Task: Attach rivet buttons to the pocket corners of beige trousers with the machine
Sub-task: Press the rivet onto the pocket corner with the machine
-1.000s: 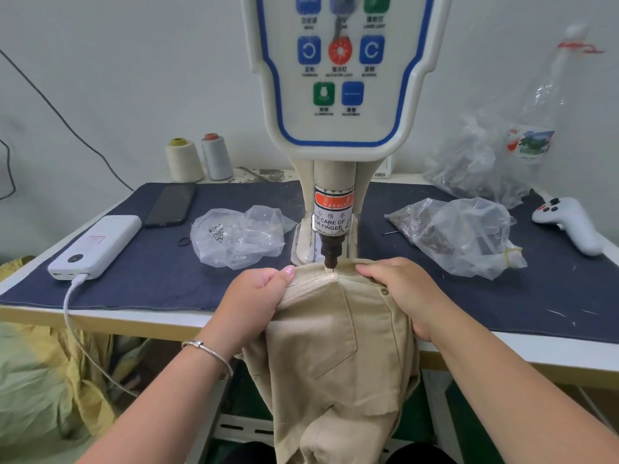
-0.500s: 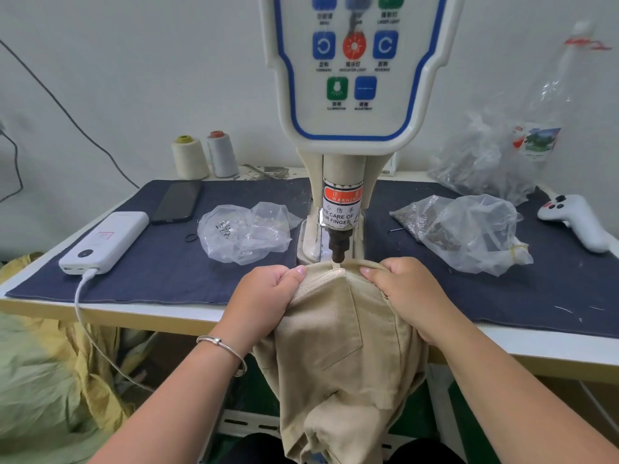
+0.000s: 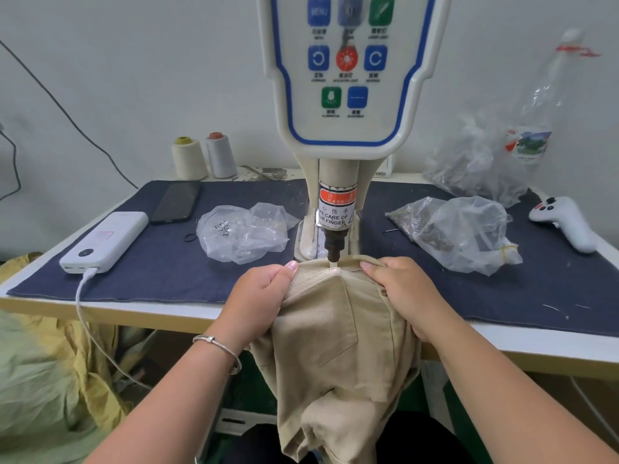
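Gripping the beige trousers (image 3: 338, 329) on both sides of the machine (image 3: 338, 209), we curl our left hand (image 3: 264, 289) and right hand (image 3: 398, 289) into the fabric, holding a pocket corner directly under the machine's punch (image 3: 334, 251), a rivet (image 3: 383, 292) nearby.

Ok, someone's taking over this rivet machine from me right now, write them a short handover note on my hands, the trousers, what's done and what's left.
Left hand: grips the beige trousers at the left of the waist edge.
Right hand: holds the fabric on the right, fingers curled over the edge.
Trousers: draped over the table's front edge, pocket corner stretched right under the machine's punch.
Done: one rivet already sits on the cloth beside the right hand.
Left: no rivet shows on the corner under the punch; press it, then check any remaining corners.
Mind your fingertips, both sit close to the punch.
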### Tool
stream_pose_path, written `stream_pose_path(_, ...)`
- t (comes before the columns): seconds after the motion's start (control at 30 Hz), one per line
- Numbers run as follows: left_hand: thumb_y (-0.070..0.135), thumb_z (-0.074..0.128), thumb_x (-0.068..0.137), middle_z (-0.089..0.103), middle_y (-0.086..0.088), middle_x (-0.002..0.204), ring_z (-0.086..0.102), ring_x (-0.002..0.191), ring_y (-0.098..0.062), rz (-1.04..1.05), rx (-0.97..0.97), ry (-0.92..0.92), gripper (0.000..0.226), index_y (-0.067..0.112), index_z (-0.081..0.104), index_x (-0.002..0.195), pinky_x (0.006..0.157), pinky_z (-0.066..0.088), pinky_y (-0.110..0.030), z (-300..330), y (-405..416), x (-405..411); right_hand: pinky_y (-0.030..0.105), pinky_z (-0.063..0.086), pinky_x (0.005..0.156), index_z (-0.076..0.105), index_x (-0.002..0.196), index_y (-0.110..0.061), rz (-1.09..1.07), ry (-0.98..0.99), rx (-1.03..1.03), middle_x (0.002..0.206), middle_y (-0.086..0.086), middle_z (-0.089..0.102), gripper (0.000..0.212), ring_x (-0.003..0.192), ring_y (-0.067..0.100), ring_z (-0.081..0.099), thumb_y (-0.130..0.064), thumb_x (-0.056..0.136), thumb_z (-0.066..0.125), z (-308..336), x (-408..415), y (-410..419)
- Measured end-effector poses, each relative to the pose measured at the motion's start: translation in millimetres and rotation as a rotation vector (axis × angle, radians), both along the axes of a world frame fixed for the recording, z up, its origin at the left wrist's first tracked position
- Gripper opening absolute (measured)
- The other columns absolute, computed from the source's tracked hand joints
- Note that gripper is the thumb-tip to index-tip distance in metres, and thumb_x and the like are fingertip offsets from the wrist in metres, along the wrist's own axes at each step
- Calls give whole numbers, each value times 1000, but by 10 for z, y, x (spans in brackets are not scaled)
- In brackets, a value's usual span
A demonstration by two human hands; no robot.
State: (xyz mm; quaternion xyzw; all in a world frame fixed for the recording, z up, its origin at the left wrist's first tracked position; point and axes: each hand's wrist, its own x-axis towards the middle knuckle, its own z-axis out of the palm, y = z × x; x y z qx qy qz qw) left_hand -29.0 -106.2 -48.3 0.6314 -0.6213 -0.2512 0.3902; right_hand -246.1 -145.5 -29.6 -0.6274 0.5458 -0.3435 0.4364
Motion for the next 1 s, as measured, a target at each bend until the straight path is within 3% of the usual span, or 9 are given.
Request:
stream_pose_path(0.23, 41, 45, 104, 29, -3, 62, 30, 59, -17, -71, 10, 204, 55, 4, 30, 66, 62, 28, -34, 34, 80, 22, 33, 43, 68, 63, 91, 10, 49, -145, 0, 75, 13, 63, 41, 70, 21, 59, -30, 96, 56, -71, -32, 14)
stream_pose_path(0.37, 47, 44, 104, 44, -8, 69, 43, 66, -19, -114, 45, 296, 64, -12, 47, 80, 70, 38, -35, 49, 85, 35, 30, 48, 68, 68, 91, 5, 49, -220, 5, 81, 20, 69, 35, 73, 21, 63, -28, 96, 57, -94, -46, 4)
stream_pose_path(0.57, 62, 46, 91, 50, -8, 80, 45, 75, -21, -113, 55, 381, 75, -13, 52, 86, 76, 38, -37, 69, 42, -5, 36, 53, 80, 75, 87, -9, 64, -262, 52, 89, 16, 74, 30, 82, 24, 71, -30, 96, 57, -69, -83, -44)
stream_pose_path(0.7, 55, 51, 98, 59, -11, 83, 54, 78, -21, -97, 99, 448, 69, -14, 58, 99, 79, 42, -36, 49, -10, 2, 27, 55, 72, 77, 86, -13, 89, -268, 69, 87, 11, 76, 29, 79, 19, 72, -31, 96, 57, -68, -105, -72)
stream_pose_path(0.77, 50, 50, 101, 57, -11, 82, 51, 76, -22, -94, 111, 451, 65, -15, 57, 96, 76, 41, -35, 40, -15, 9, 25, 54, 70, 76, 88, -9, 89, -268, 81, 88, 14, 75, 30, 78, 19, 71, -31, 96, 57, -77, -110, -76)
stream_pose_path(0.87, 46, 50, 102, 44, -8, 74, 39, 69, -20, -72, 94, 400, 62, -11, 48, 76, 70, 33, -34, 41, -9, -26, 25, 52, 66, 69, 93, 3, 72, -245, 80, 93, 23, 71, 38, 73, 20, 68, -33, 94, 58, -92, -109, -87)
stream_pose_path(1.0, 38, 51, 102, 26, 2, 55, 25, 55, -14, 35, 29, 233, 54, 15, 28, 58, 56, 23, -31, 50, -28, -97, 21, 52, 61, 72, 89, -1, 50, -208, 99, 85, 15, 74, 36, 67, 14, 69, -34, 95, 58, -68, -84, -77)
